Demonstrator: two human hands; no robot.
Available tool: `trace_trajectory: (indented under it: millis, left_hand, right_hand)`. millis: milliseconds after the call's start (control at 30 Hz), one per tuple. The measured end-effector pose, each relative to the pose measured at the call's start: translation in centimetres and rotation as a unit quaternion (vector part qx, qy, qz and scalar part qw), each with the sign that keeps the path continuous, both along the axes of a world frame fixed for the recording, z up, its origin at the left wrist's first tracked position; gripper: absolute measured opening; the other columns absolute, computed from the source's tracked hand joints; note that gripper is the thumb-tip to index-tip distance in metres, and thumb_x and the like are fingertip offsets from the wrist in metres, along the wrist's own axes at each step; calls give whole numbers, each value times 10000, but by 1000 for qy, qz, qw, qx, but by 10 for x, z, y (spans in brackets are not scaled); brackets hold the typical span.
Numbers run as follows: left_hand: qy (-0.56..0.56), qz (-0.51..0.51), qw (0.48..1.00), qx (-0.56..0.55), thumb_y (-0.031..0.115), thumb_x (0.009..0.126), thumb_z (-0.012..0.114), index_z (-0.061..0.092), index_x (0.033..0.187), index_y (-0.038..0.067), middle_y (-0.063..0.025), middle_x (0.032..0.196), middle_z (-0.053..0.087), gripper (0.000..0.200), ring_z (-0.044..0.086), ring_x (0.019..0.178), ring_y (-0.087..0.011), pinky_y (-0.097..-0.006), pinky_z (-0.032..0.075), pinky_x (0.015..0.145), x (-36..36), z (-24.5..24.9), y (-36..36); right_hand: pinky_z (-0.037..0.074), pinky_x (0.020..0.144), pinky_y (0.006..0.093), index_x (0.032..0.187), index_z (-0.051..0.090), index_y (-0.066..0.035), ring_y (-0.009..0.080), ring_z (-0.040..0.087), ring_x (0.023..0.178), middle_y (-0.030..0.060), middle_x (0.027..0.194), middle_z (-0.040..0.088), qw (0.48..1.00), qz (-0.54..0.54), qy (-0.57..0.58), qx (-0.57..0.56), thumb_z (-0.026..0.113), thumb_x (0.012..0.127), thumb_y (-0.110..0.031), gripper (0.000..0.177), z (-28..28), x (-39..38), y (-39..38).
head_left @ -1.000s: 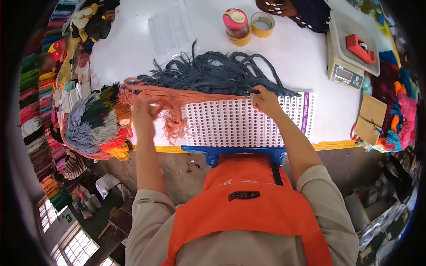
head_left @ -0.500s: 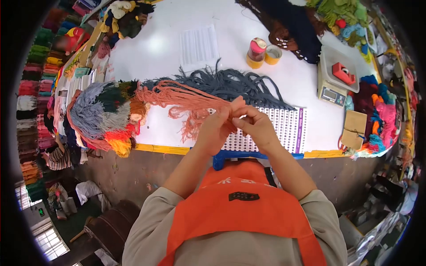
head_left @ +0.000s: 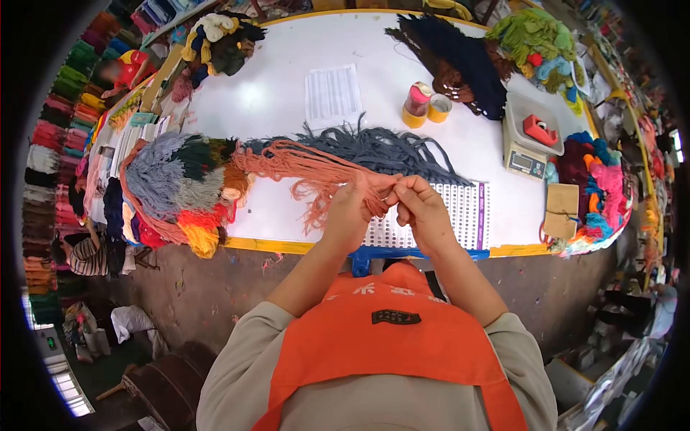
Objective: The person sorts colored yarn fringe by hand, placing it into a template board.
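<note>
A bundle of salmon-pink yarn (head_left: 287, 159) stretches across the table from the left pile into my hands. My left hand (head_left: 352, 208) is closed around the near end of this yarn. Against its fingertips, my right hand (head_left: 424, 210) pinches at the yarn's end; the exact strands between those fingers are too small to make out. Beneath both hands lies a white card with rows of holes (head_left: 460, 215) and a purple strip. Dark blue-grey yarn (head_left: 388, 147) is spread just behind the pink bundle, its right end resting at the card's top edge.
Multicoloured yarn (head_left: 158, 172) is heaped at the left. A printed sheet (head_left: 332, 95), a pink-lidded jar (head_left: 417, 104) and a tape roll (head_left: 440, 108) lie farther back. At right stand a scale (head_left: 525, 161), a red tape dispenser (head_left: 539, 131) and a brown pouch (head_left: 560, 210).
The view has tilted slightly, showing more of the table's far edge. My fingertips have come together at the yarn's end, and the pink tuft above them is lower. My left hand keeps its hold.
</note>
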State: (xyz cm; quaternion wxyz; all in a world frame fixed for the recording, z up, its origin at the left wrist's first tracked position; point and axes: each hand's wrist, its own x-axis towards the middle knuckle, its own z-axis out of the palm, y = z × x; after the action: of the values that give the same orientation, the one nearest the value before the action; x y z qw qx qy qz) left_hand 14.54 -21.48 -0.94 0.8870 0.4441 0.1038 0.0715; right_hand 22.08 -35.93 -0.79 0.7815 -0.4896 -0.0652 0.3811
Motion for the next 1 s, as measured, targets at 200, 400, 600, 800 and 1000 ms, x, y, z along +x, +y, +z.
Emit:
trace_trajectory:
  millis: [200,400,600,800,1000]
  left_hand:
    - [-41,-81,996,10,454,1057,277,505,1343,-36,-106,1193,618,611,569,1004,-133,-281,468,853,-8,3,7]
    - [-26,-98,993,63,484,1049,251,469,1371,-32,-129,1289,575,646,583,1113,-183,-313,484,909,-14,7,2]
    - [-55,-71,996,-6,434,1064,269,487,1353,-48,-110,1211,597,603,561,960,-120,-277,460,805,-18,6,7]
    - [-41,-51,997,-34,419,1064,281,499,1335,-58,-123,1257,571,591,571,1014,-147,-301,468,841,-21,11,8]
    - [-74,-74,994,-16,431,1062,282,496,1331,-73,-130,1227,578,610,567,1033,-151,-295,463,853,-25,11,15]
  right_hand:
    - [414,560,206,1015,633,-41,44,492,604,-1,817,635,998,-7,-46,-45,611,952,-156,133,10,-14,7]
    - [393,575,195,932,661,-51,28,477,630,-41,734,593,988,-3,-132,-77,657,916,-132,82,15,-25,14]
    - [392,589,202,916,658,-54,35,462,634,-47,734,569,989,-19,-119,-81,644,923,-129,77,12,-27,16]
    - [407,624,206,927,644,-60,48,513,702,-23,813,606,991,-5,-111,-71,634,929,-162,102,13,-30,19]
    - [401,604,200,920,641,-56,35,479,671,-39,774,571,991,-13,-115,-67,632,934,-146,92,16,-35,22]
